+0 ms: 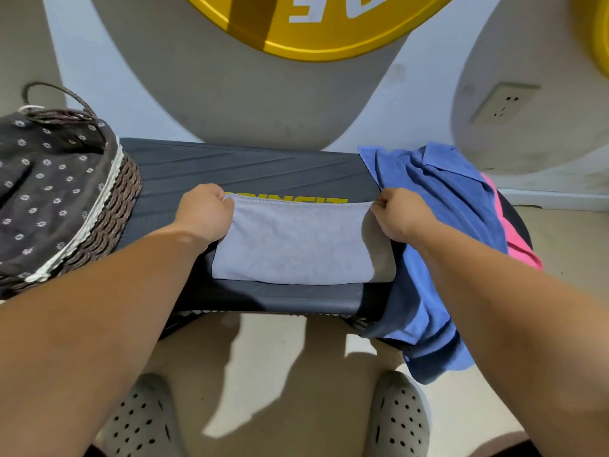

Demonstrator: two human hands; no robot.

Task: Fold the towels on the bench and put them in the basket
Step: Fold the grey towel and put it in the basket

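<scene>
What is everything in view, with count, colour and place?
bench: one, black, yellow lettering, by the wall
basket: one, brown wicker, dark flowered lining, bench's left end
grey towel: one, pale grey, flat on the bench
blue towel: one, blue, draped over the bench's right end
pink towel: one, pink, under the blue towel
socket: one, white, wall upper right
disc: one, yellow, wall top
shoes: two, grey, floor
left hand: one, pinches grey towel's far left corner
right hand: one, pinches its far right corner

one wide-angle head view looks forward and steeply down, close over the bench [250,166].
</scene>
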